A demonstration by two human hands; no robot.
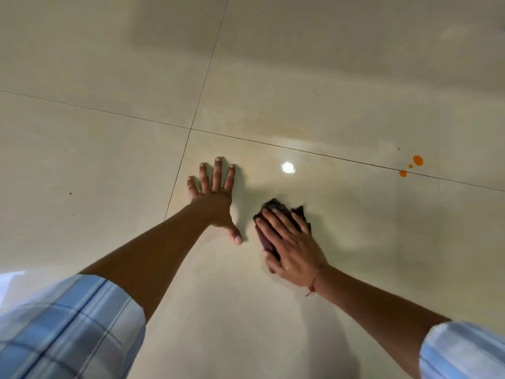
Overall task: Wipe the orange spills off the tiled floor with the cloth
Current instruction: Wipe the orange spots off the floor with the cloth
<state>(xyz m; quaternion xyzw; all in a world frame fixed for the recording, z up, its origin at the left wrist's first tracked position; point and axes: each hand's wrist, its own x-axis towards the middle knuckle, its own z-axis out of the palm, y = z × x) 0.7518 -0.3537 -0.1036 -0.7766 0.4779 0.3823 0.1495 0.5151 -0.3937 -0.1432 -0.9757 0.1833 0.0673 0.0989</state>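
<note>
A dark cloth point(276, 207) lies bunched on the cream tiled floor point(109, 160), pressed flat under my right hand point(289, 247), whose fingers and thumb wrap over it. My left hand point(216, 198) rests palm down on the tile just left of the cloth, fingers spread, holding nothing. Orange spills point(417, 160) sit to the far right: one larger drop, a smaller one point(403, 173) on the grout line and tiny specks between. The cloth is well short of them. A faint wet smear point(287, 135) shows on the tile beyond my hands.
Dark grout lines point(188, 129) cross just beyond my left hand. A bright lamp reflection point(287, 167) glares on the glossy tile between the hands. Small dark specks point(70, 193) lie far left. My plaid sleeves fill the bottom corners.
</note>
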